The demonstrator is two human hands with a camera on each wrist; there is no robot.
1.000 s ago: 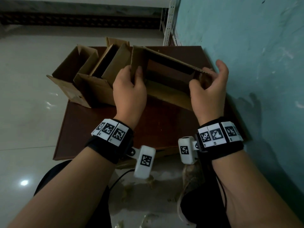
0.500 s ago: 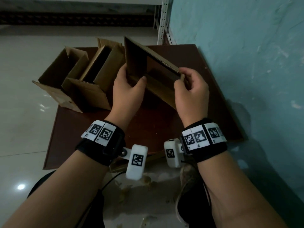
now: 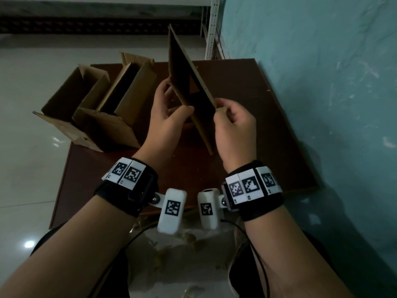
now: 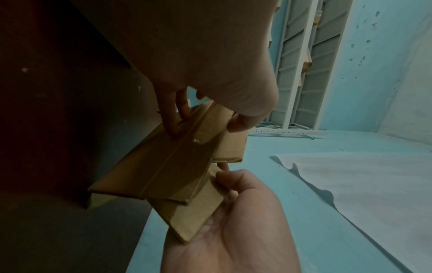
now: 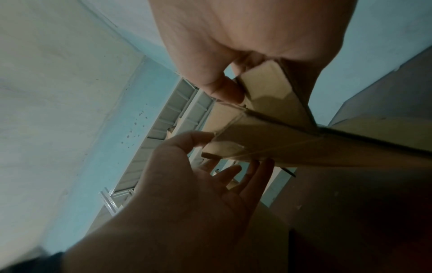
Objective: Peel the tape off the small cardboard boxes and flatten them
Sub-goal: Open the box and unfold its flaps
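I hold a brown cardboard box (image 3: 189, 82) upright on edge above the dark brown table (image 3: 253, 130), squeezed almost flat. My left hand (image 3: 171, 117) grips its left side, thumb on the near face and fingers behind. My right hand (image 3: 232, 119) pinches a small end flap (image 5: 268, 86) at the box's near corner with curled fingers. In the left wrist view the box (image 4: 168, 170) shows its folded panels between both hands. The right wrist view shows my left hand's fingers (image 5: 236, 177) spread under the box.
Two opened cardboard boxes (image 3: 71, 108) (image 3: 124, 112) stand on the table's left part, one hanging over the edge. A teal wall (image 3: 322, 82) runs close along the right. A white metal rack (image 3: 211, 35) stands behind. Tape scraps (image 3: 189, 237) lie on the floor by my legs.
The box went from an open rectangle to nearly flat and swung upright. My right hand moved left toward the left hand, pressing the sides together.
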